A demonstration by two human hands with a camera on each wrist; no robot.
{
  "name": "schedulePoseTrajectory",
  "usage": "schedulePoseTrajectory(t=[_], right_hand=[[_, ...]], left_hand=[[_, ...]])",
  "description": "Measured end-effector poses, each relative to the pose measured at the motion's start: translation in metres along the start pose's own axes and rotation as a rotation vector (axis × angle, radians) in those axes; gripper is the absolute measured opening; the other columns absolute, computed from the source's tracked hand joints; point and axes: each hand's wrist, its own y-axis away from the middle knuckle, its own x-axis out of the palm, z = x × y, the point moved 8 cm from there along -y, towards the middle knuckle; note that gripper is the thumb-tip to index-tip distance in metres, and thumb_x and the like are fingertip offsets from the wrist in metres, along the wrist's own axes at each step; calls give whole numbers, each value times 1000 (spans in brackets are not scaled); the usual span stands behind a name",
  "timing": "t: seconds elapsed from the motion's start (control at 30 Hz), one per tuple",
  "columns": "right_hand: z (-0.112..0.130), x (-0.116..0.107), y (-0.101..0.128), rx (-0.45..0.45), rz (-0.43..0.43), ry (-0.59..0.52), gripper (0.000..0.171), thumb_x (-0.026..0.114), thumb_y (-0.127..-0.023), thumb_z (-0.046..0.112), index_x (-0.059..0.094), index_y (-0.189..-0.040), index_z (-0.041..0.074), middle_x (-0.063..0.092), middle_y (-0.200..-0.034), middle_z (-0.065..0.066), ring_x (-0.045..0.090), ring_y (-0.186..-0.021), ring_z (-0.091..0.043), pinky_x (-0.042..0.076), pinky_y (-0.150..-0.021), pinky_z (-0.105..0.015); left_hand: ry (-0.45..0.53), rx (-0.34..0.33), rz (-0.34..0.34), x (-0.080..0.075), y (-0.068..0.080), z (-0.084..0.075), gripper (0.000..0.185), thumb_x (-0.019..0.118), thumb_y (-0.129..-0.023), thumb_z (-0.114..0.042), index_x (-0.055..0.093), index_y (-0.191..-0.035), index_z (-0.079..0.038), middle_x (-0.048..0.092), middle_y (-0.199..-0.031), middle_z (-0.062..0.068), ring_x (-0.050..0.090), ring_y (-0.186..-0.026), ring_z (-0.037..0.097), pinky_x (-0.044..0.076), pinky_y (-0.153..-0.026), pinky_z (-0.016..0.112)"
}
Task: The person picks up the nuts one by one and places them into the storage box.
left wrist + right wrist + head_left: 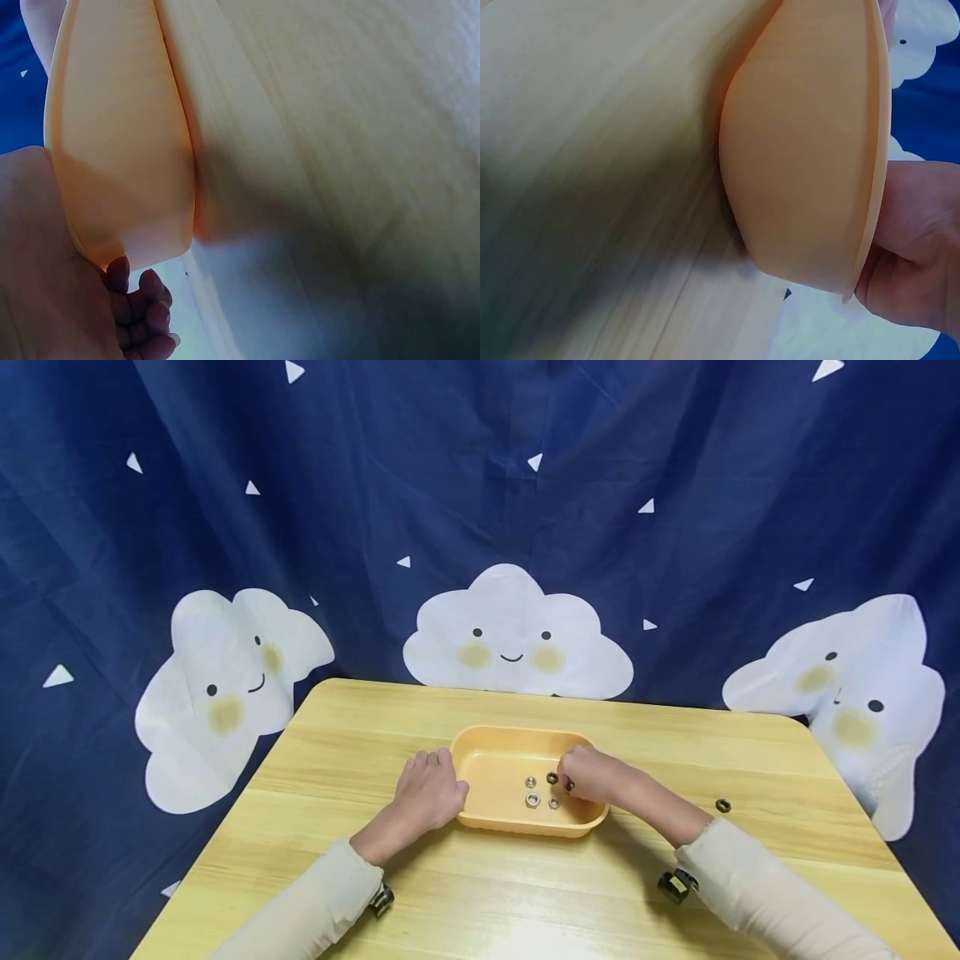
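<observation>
A light orange plastic tray (487, 820) sits on the table. My left hand (429, 789) grips its left end, thumb by the rim; in the left wrist view its curled fingers (154, 315) show against the end wall. My right hand (592, 774) reaches over the right end into the tray, fingers bent down and pinching a dark hex nut (569, 786). Beside those fingertips lies another dark nut (552, 777). Silver nuts, among them a larger one (532, 800), rest on the tray floor. In the right wrist view the tray wall (802, 150) hides the right fingertips.
One dark nut (723, 806) lies on the wooden table (480, 885), right of the tray. Behind the table hangs a dark blue curtain (465, 485) with white clouds. A dark wrist device (677, 886) hangs under the right sleeve, close over the table.
</observation>
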Motion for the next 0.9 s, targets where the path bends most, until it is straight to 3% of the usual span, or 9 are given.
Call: schedulePoseTrajectory(t=[0.53,0.9], right_hand=[[-1,4,-1,76,74,21,42,60,-80,-11,42,-57,19,28,-54,9,25,-54,-8,23,-52,-21],[5,-6,5,78,39,34,13,75,-84,0,67,-77,8,58,-81,-1,48,-72,-12,42,-63,-24]], left_hand=[[2,-2,-9,-1,0,0,23,47,-95,-28,43,-89,-5,45,-81,10,40,-77,28,32,-75,36],[13,-2,3,1,0,1,22,46,-95,-27,43,-90,-5,45,-82,9,40,-78,28,32,-75,35]])
